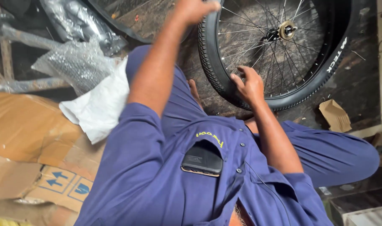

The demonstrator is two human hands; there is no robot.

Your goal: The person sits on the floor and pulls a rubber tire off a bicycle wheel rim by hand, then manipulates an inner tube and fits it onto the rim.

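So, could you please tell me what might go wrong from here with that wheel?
The right hand rests on the black spoked bicycle wheel beside thin spokes, so its fingers could get pinched. The dark phone sticks out of the blue shirt pocket and might slip out.

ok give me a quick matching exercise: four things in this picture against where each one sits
Things:
1. left hand
2. right hand
3. phone
4. bubble wrap

Places:
A. in the shirt pocket
B. on the lower rim of the bicycle wheel
C. left of the white bag
D. at the top of the tyre

Pairs: 1-D, 2-B, 3-A, 4-C
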